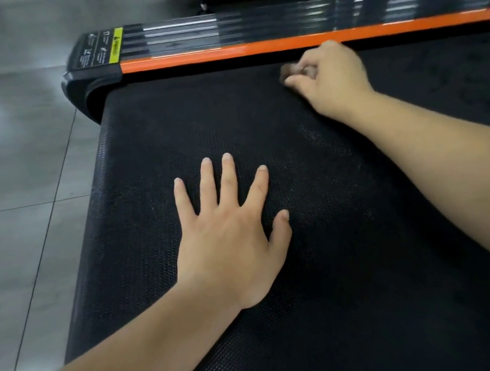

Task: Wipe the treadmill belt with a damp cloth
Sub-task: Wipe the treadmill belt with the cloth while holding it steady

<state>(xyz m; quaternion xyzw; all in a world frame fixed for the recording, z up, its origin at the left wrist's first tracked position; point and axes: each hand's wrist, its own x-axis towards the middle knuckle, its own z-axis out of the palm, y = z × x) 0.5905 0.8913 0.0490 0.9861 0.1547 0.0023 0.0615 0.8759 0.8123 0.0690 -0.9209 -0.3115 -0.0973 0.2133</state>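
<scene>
Our left hand (230, 241) lies flat on the belt (349, 296), fingers spread. At one o'clock our right hand (329, 77) pinches a brownish wad (288, 70).

Left hand (229, 235) flat; right hand (329, 77) curled

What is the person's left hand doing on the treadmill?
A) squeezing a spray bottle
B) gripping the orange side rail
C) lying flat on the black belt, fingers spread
C: the left hand lies flat with fingers spread on the belt, while the right hand grips a small brownish cloth near the orange rail.
</scene>
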